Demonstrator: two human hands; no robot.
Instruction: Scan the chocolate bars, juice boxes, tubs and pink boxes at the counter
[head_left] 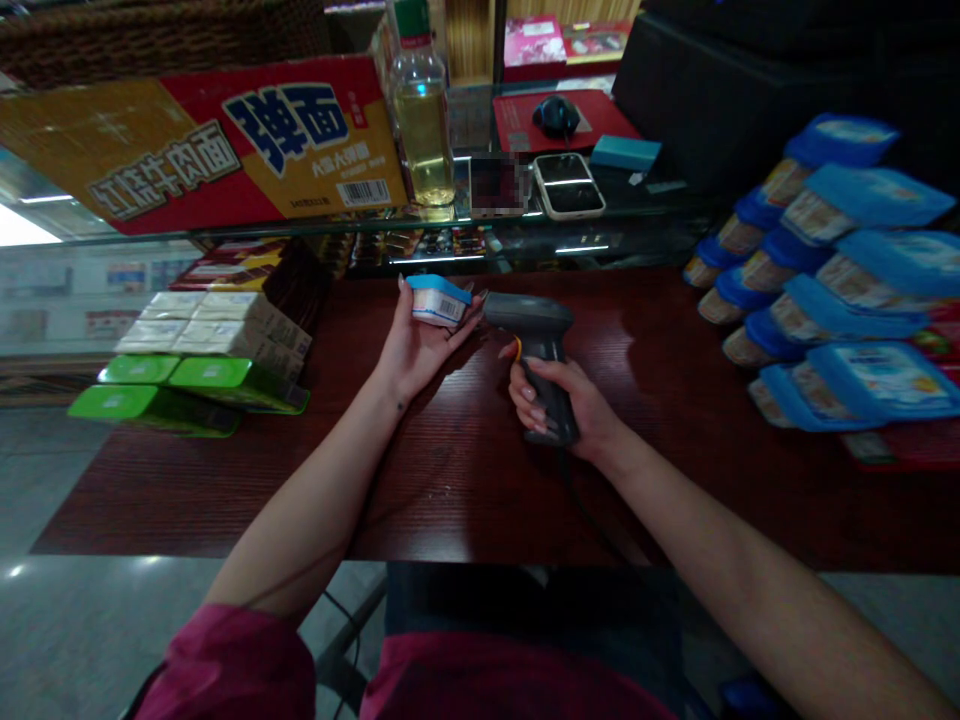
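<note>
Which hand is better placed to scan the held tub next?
Right, probably: the right hand grips the scanner, its head close to the blue-lidded tub. The left hand holds that tub, its barcode showing.

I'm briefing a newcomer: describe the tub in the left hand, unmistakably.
Find the dark reddish counter, with stacked blue-lidded tubs along its right side. Left of those, near the counter's far edge, the left hand holds a small blue-lidded tub. Unlike the stacked ones, it is held by itself, its barcode label showing next to the scanner.
</note>
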